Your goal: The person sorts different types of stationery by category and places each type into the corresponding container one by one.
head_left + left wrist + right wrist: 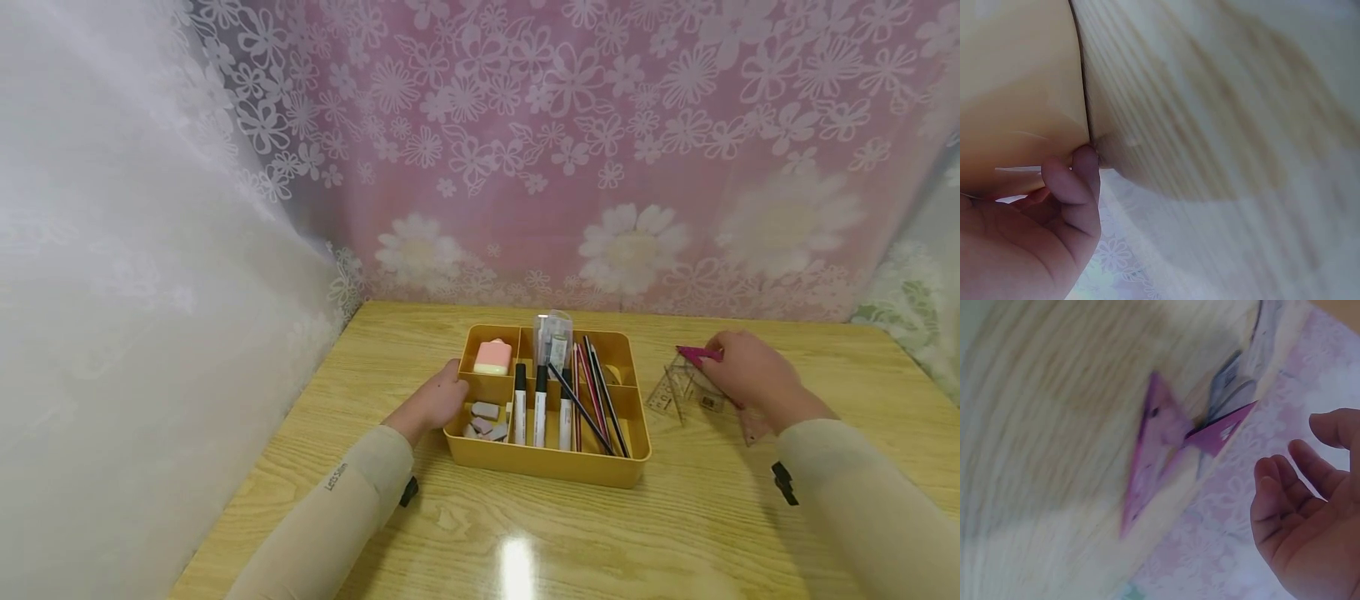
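My left hand [438, 393] grips the left wall of a yellow desk organizer tray [546, 468]; in the left wrist view, thumb and fingers [1071, 181] pinch its edge. My right hand [753, 375] is over a small pile of drawing tools to the tray's right, beside a magenta set square [696, 353]. In the right wrist view, the right hand's fingers are loosely bent, with a gap to the thumb and nothing between them. A translucent pink set square [1147, 456] lies there, slightly blurred. Clear rulers or set squares [663, 396] lie among them.
The tray's compartments hold a pink-and-cream case [492, 357], several eraser pieces [486, 411], black-capped markers [541, 417], pencils [600, 387] and a clear plastic pack [553, 333]. A flowered curtain [480, 167] stands behind the wooden table [465, 533], with a white sheet at left.
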The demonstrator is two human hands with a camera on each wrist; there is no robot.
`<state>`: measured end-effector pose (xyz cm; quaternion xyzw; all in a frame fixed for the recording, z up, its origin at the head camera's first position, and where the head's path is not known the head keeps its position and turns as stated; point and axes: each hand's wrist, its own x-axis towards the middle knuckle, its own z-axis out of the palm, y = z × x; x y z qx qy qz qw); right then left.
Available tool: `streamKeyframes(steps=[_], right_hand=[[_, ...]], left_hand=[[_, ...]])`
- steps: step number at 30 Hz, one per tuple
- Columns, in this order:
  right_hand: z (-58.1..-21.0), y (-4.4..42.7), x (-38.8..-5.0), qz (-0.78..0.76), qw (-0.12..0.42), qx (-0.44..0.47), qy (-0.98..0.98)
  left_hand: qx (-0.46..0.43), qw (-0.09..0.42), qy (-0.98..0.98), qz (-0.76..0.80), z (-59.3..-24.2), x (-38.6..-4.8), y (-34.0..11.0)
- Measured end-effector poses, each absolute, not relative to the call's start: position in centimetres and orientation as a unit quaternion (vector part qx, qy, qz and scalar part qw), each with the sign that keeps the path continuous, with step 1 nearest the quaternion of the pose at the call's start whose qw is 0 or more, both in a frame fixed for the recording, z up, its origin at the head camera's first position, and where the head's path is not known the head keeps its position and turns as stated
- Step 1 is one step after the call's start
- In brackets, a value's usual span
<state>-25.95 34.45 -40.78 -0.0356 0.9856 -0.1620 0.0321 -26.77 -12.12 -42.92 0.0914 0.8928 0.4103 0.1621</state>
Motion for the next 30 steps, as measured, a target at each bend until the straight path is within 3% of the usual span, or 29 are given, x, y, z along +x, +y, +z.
streamKeyframes(steps=[15, 22, 30], right_hand=[[-43.9, 36.2, -26.4, -0.115, 0.107, -0.076, 0.985], [-44.4, 35.9, -25.8, -0.111, 0.071, -0.080, 0.988], [-44.1, 35.8, -25.2, -0.086, 0.074, -0.064, 0.992]], left_hand=[[0.091, 0.166, 0.890, 0.415, -43.0, -26.8, -12.2], [0.085, 0.167, 0.893, 0.409, -42.9, -26.8, -12.2], [0.081, 0.170, 0.892, 0.412, -42.9, -26.9, -12.1]])
